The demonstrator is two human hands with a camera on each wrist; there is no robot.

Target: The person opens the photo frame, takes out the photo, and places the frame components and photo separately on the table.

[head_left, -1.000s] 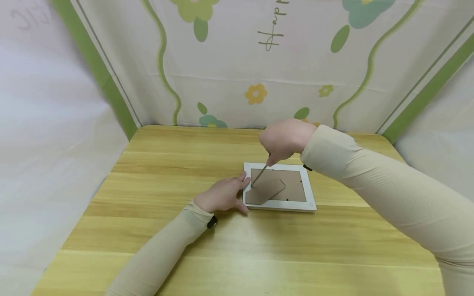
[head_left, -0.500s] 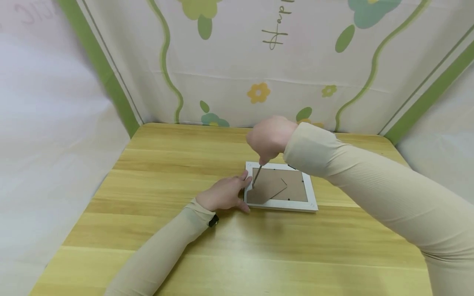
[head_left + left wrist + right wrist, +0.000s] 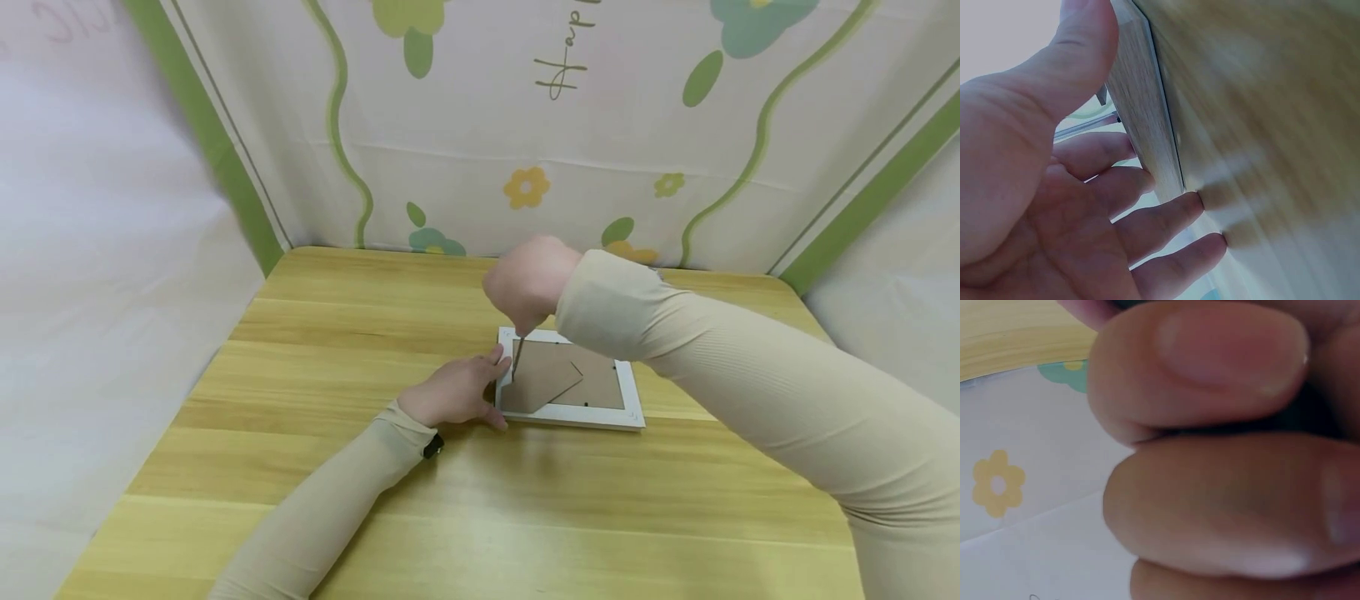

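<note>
A white picture frame (image 3: 633, 410) lies face down on the wooden table. Its brown backing board (image 3: 602, 387) carries a brown stand leg (image 3: 536, 392) that lies over the lower left border. My left hand (image 3: 453, 392) presses against the frame's left end, thumb at the near corner; in the left wrist view its fingers (image 3: 1166, 219) are fairly straight, some touching the tabletop. Above the frame, my right hand (image 3: 528, 282) grips a screwdriver (image 3: 518, 357) by its mostly hidden dark handle. The thin metal shaft points down, its tip at the board's left edge.
Small black tabs (image 3: 587, 405) sit along the board's edges. The wooden tabletop (image 3: 375, 333) extends around the frame. A flower-printed cloth (image 3: 450, 125) hangs behind the table's far edge, with pale cloth on both sides.
My right hand has shifted left, and the screwdriver shaft stands steeper, its tip staying near the board's left edge. My left hand and the frame keep their places, apart from a slight view shift.
</note>
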